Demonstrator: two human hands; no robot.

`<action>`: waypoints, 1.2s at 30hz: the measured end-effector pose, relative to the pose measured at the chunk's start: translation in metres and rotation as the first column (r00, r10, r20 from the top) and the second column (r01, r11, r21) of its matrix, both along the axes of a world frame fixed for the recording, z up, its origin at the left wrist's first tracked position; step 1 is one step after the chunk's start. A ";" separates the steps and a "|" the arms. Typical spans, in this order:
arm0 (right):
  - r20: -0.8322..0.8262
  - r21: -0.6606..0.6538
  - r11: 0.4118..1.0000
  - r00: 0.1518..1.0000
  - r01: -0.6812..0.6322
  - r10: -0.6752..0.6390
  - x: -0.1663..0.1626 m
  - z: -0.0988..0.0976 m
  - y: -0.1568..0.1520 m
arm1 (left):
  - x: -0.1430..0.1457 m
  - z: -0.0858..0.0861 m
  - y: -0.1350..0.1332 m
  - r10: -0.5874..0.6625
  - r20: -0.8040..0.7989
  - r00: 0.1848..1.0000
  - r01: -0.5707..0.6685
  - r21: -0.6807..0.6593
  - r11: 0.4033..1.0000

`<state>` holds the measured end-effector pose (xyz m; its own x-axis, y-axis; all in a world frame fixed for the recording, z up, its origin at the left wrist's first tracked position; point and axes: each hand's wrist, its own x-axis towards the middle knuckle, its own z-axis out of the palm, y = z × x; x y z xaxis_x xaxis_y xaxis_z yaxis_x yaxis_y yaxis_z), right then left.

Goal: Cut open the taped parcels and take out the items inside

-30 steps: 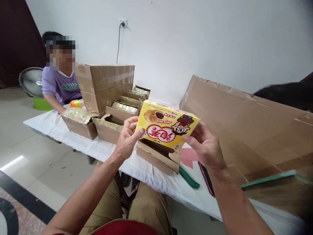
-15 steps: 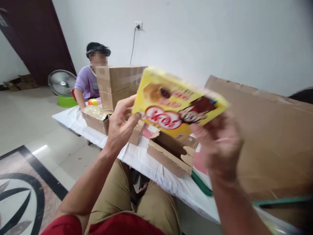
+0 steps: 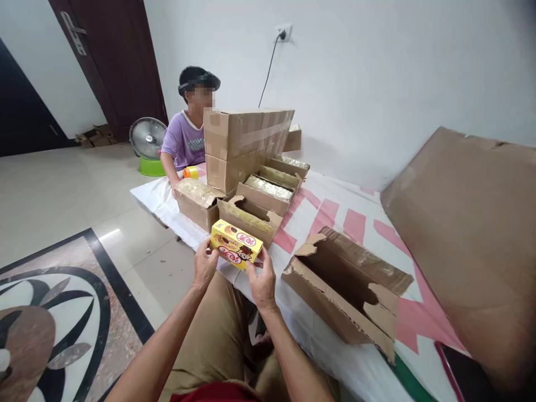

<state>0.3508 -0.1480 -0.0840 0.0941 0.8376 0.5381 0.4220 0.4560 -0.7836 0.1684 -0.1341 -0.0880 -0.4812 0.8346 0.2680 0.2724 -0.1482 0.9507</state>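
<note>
Between my two hands is a yellow snack box [image 3: 235, 245] with red lettering and a cartoon figure, tilted so that its top and front face show. My left hand [image 3: 205, 267] grips its left end, thumb on the front. Around the right end close the fingers of my right hand [image 3: 263, 279]. Just behind the snack box stands an open cardboard carton [image 3: 246, 224]. To the right, another open carton [image 3: 335, 301] with torn flaps sits on the cloth, its inside dark.
Taped cartons [image 3: 240, 139] are stacked at the back, near several foil-topped cartons [image 3: 268, 188]. A person [image 3: 186, 137] in purple sits beyond the table. A cardboard sheet [image 3: 464, 229] leans at right. A phone [image 3: 469, 371] and a green strip [image 3: 408, 379] lie near the front edge.
The yellow snack box has come down and away from my face, turning to show its top too. My view has swung right, bringing more of the table into sight.
</note>
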 end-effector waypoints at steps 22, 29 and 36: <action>-0.057 -0.153 0.986 0.995 0.067 -0.076 0.036 -0.052 -0.017 | 0.081 -0.060 -0.002 0.034 -0.294 0.955 -0.046 -0.034 0.998; -0.130 -0.191 0.980 0.989 0.049 -0.075 0.032 -0.056 -0.016 | 0.080 -0.062 0.011 0.006 -0.294 0.956 -0.037 -0.101 0.994; -0.187 -0.218 0.975 0.979 0.038 -0.080 0.028 -0.060 -0.019 | 0.075 -0.056 0.032 -0.013 -0.353 0.936 -0.024 -0.100 0.995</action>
